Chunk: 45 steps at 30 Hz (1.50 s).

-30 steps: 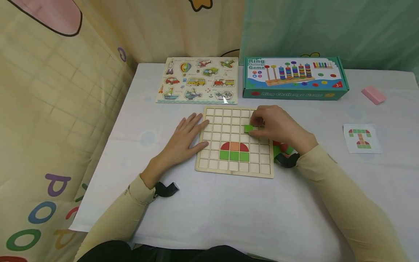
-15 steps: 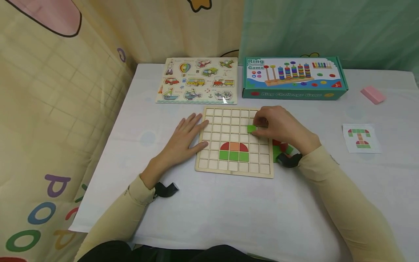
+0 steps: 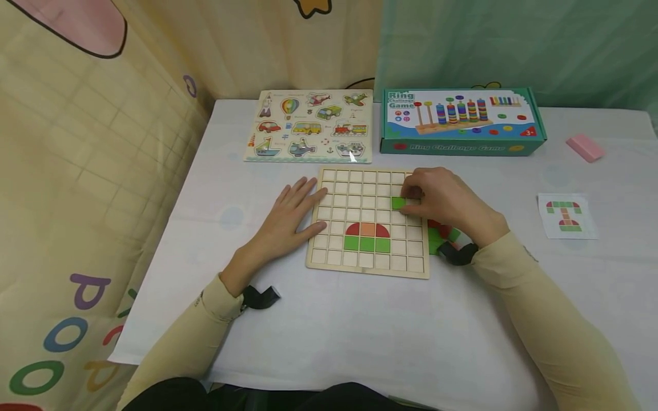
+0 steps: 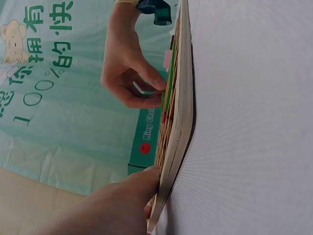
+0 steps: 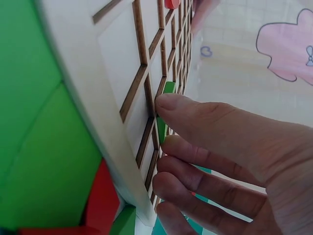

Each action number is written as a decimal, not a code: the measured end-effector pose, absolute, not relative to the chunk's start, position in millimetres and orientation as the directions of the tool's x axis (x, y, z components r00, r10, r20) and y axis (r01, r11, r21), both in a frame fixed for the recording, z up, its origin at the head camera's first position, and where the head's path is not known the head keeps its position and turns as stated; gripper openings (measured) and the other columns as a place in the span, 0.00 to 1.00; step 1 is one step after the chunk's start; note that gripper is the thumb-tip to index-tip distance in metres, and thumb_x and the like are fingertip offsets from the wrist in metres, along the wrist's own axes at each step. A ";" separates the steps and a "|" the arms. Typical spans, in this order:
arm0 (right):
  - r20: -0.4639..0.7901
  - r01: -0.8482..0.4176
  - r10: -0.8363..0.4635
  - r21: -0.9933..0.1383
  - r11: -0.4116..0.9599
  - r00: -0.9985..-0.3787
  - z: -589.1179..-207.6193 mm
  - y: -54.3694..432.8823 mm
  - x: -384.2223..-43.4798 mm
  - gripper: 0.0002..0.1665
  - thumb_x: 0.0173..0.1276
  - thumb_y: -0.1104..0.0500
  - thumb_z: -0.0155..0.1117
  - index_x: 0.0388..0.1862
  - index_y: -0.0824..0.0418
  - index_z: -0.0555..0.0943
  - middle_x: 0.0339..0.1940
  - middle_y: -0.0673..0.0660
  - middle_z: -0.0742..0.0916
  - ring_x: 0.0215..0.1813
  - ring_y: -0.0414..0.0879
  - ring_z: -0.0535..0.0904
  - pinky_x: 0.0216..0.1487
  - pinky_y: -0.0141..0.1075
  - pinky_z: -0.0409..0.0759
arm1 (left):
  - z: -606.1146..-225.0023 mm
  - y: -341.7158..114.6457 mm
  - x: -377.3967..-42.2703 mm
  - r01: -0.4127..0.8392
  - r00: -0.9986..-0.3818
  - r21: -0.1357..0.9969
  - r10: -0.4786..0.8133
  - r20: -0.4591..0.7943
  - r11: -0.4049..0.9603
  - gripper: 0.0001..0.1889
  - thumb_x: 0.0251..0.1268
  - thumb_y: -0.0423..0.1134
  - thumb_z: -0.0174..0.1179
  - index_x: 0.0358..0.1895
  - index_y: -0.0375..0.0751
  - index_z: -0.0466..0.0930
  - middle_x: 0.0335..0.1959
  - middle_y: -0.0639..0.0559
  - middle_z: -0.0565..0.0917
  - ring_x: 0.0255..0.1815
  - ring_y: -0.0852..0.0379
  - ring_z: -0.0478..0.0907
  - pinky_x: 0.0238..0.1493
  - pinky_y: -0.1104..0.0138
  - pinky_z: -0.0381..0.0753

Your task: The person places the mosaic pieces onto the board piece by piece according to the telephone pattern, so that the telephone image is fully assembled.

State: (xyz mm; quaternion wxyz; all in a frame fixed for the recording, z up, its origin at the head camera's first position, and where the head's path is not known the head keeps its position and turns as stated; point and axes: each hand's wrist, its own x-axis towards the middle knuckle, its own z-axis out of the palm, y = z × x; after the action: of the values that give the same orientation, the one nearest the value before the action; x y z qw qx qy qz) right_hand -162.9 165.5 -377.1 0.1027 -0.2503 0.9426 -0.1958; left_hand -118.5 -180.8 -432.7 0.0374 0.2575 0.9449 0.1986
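Note:
My right hand (image 3: 442, 197) pinches a green square tile (image 3: 398, 203) between thumb and forefinger, at a cell in the upper right part of the wooden grid board (image 3: 367, 270). In the right wrist view the thumb (image 5: 178, 105) lies on that tile's edge. My left hand (image 3: 285, 220), fingers spread, rests against the board's left edge. Lower on the board, an orange square (image 3: 367, 229) sits between two red quarter-round tiles, above a row of green squares (image 3: 367, 245). Part of the board's upper right is hidden by my right hand.
Loose red and green pieces (image 3: 438, 234) lie just right of the board, partly under my right wrist. A pattern card (image 3: 568, 217) and a pink block (image 3: 586, 148) are farther right. Behind stand a vehicle puzzle (image 3: 311, 127) and a Ring Challenge Game box (image 3: 462, 123).
My right hand has shifted slightly rightward with the green square tile, which now looks aligned with a grid cell. My left hand has stayed in place.

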 end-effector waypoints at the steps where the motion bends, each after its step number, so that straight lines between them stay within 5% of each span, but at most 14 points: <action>1: -0.095 -0.428 -0.509 -0.424 0.799 -0.856 -377.1 165.4 -162.8 0.16 0.62 0.55 0.83 0.45 0.61 0.90 0.39 0.57 0.88 0.39 0.51 0.78 0.42 0.44 0.80 | -432.7 -180.8 -118.5 0.473 -0.864 0.396 0.502 0.033 0.787 0.38 0.77 0.57 0.58 0.84 0.48 0.60 0.88 0.44 0.52 0.90 0.44 0.41 0.88 0.47 0.36; 22: -0.097 -0.359 -0.475 -0.529 0.769 -0.875 -376.1 215.7 -144.8 0.12 0.65 0.57 0.81 0.46 0.58 0.91 0.39 0.51 0.89 0.44 0.47 0.84 0.52 0.49 0.86 | -432.3 -181.5 -118.5 0.481 -0.862 0.398 0.505 0.050 0.781 0.38 0.78 0.57 0.58 0.84 0.47 0.60 0.88 0.43 0.53 0.89 0.43 0.42 0.88 0.46 0.37; 31: -0.176 -0.325 -0.476 -0.528 0.784 -0.862 -377.3 235.5 -124.0 0.22 0.58 0.48 0.86 0.49 0.53 0.90 0.41 0.48 0.88 0.47 0.47 0.82 0.50 0.45 0.84 | -432.4 -180.7 -119.6 0.484 -0.859 0.397 0.509 0.048 0.780 0.39 0.77 0.57 0.58 0.84 0.47 0.60 0.88 0.43 0.53 0.89 0.42 0.42 0.88 0.46 0.38; 45: -0.091 -0.420 -0.534 -0.515 0.748 -0.840 -383.4 239.3 -119.6 0.15 0.60 0.63 0.83 0.45 0.57 0.90 0.37 0.47 0.89 0.40 0.42 0.81 0.43 0.37 0.86 | -434.9 -183.0 -119.3 0.484 -0.858 0.408 0.511 0.051 0.774 0.38 0.78 0.57 0.58 0.84 0.49 0.59 0.88 0.43 0.52 0.89 0.43 0.42 0.88 0.47 0.36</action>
State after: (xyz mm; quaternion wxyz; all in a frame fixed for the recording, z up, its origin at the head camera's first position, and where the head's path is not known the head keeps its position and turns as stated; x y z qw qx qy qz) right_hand -119.6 239.3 -383.4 0.1172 -0.2572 0.9274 -0.2451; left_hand -119.3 -183.0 -434.9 0.0314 0.2642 0.9413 0.2078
